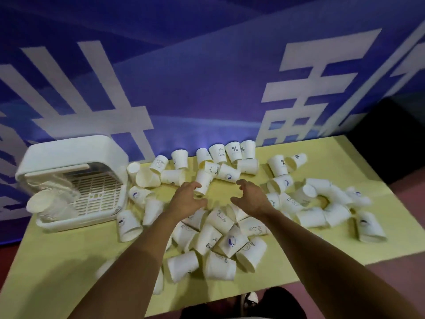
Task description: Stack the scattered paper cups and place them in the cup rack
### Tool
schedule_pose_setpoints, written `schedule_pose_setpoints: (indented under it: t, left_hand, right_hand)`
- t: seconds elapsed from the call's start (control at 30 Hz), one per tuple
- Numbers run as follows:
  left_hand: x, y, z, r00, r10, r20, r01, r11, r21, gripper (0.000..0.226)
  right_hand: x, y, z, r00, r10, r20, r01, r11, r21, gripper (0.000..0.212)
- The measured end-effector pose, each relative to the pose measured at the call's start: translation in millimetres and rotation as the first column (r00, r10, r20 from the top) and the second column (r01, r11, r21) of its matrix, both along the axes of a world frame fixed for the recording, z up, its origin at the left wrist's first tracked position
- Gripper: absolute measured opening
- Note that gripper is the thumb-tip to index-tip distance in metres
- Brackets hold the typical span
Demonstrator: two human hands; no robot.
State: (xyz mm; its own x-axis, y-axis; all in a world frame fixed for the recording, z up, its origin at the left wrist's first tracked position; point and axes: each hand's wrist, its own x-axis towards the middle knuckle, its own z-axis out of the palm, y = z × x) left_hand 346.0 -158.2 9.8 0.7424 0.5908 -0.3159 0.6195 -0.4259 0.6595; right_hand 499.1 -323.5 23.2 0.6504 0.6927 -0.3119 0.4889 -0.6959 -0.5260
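Yellow table against a blue banner with large white characters; shoe below.

Dim, bluish light; soft motion blur throughout; wide-angle bending at edges; corners fall dark.

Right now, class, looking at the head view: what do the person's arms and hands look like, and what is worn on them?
Both forearms are bare, with no sleeves in view. The left hand and right hand wear no gloves, and no watch, ring or bracelet shows on either wrist or hand.
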Motion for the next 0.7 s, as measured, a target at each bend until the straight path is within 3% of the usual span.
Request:
schedule_pose_setpoints:
  t: [0.17, 0.47, 0.7]
  left_hand:
    - [73.3, -39.8, 0.2, 0.999, -0.027, -0.018, 0.027, 1.000, -0.003, 0.057]
    - [218.7, -135.6, -11.9, 0.997, 0.068, -0.033, -0.070, 0.994, -0.088, 0.055]
    - [291.8, -149.4, -20.5, 0.991, 0.090, -0.095, -0.099, 0.991, -0.091, 0.059]
  right_hand:
    - [67.0, -40.1, -0.3, 1.000, -0.001, 0.012, 0.001, 1.000, 0.014, 0.064]
    - [230.3, -127.8, -21.3, 0.999, 0.011, -0.035, -0.011, 1.000, -0.009, 0.061]
    - [304.3, -133.8, -38.2, 0.997, 0.038, -0.066, -0.039, 0.999, -0.014, 0.061]
